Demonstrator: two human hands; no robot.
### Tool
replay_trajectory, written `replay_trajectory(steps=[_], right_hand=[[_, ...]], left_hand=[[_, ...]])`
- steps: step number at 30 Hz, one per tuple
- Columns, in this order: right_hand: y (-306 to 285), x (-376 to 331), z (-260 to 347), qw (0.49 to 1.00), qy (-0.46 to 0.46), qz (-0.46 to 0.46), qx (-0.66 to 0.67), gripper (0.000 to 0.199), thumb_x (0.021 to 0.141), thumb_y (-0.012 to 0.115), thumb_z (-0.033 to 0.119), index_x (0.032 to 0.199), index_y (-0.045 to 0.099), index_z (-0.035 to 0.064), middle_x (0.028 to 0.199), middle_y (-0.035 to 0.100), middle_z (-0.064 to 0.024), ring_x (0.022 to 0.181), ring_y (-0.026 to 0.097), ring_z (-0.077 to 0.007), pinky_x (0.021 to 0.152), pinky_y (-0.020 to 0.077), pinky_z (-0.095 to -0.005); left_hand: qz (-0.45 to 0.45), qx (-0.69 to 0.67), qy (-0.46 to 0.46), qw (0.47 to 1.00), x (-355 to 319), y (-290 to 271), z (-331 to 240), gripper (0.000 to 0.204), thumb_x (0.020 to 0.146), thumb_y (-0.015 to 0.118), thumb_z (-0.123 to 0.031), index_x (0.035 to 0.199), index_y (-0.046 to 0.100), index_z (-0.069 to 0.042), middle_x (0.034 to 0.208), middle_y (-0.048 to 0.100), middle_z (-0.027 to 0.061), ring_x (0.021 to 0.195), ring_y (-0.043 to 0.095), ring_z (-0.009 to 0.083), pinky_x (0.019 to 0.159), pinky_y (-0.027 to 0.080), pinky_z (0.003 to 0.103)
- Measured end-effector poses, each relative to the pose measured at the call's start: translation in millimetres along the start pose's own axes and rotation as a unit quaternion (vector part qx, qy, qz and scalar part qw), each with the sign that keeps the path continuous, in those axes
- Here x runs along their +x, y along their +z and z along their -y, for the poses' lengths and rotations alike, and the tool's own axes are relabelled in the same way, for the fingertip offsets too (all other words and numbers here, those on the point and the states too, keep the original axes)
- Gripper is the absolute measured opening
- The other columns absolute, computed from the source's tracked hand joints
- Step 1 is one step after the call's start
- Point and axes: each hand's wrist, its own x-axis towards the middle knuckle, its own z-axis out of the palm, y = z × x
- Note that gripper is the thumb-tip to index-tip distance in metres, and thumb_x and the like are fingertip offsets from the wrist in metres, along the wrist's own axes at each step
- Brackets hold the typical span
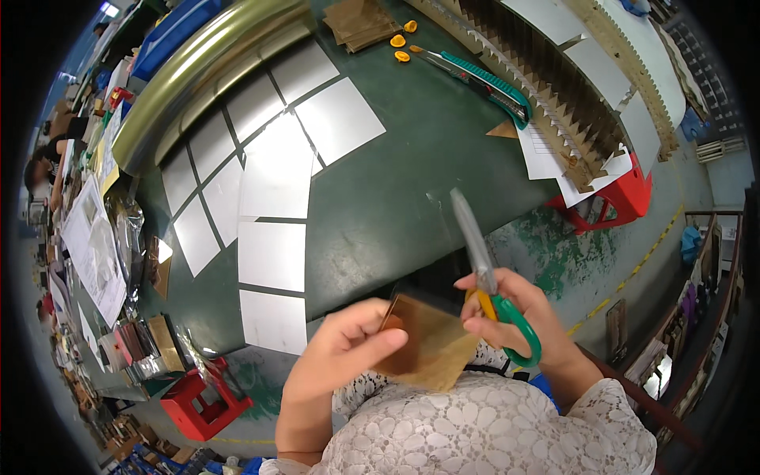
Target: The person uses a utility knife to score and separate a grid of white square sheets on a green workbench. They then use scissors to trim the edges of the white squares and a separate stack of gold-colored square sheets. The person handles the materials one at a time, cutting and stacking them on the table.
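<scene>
My left hand (342, 342) grips the edge of a thin square sheet (431, 348), shiny and gold-brown, between thumb and fingers. It is held tilted just in front of my body, past the table's near edge. My right hand (514, 305) holds scissors (473, 237) with one green and one yellow handle loop. Their blades point up and away over the table's near edge, apart from the sheet; smearing hides whether the blades are spread. The right fingers are close to the sheet's right edge; whether they touch it I cannot tell.
White rectangular sheets (273, 257) lie on the dark green table (412, 150), with a gold foil roll (214, 71) behind. A green utility knife (491, 83), yellow caps (397, 40) and stacked brown sheets (356, 24) lie far off. Right stands a toothed rack (546, 87). Red stools (202, 400) flank the table.
</scene>
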Motion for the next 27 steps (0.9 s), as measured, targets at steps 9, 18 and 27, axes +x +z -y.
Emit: replay_trajectory(steps=[9,18,27], right_hand=[[12.3,0.0,-13.2,0.995,-0.075,-0.057,0.036,0.05,0.086,0.067,0.005,0.128,0.041,0.0024,0.091,0.058,-0.0063,0.067,0.052,-0.0073,0.06,0.0448,-0.0206],[-12.5,-18.7,-49.7,0.995,-0.034,0.062,-0.068,0.083,0.075,0.08,0.038,0.137,0.036,0.0041,0.102,0.052,-0.005,0.082,0.049,-0.0089,0.077,0.0387,-0.0221],[-10.0,-17.0,-45.9,0.988,-0.057,0.076,-0.122,0.079,0.072,0.083,0.023,0.136,0.04,0.0043,0.104,0.052,-0.0049,0.085,0.049,-0.0111,0.078,0.041,-0.0251]], left_hand=[[-0.128,-0.076,0.055,0.987,8.4,31.5,19.9,0.038,0.097,0.053,-0.011,0.132,0.046,0.004,0.125,0.058,0.0092,0.113,0.056,0.0162,0.098,0.044,0.032],[-0.242,-0.093,0.197,0.946,24.4,25.4,5.2,0.031,0.098,0.052,-0.011,0.126,0.049,0.001,0.121,0.059,0.0113,0.109,0.058,0.0175,0.093,0.048,0.032],[-0.277,-0.043,0.221,0.934,35.0,36.1,11.4,0.025,0.098,0.053,-0.013,0.118,0.052,0.002,0.112,0.061,0.0075,0.101,0.057,0.0105,0.089,0.046,0.026]])
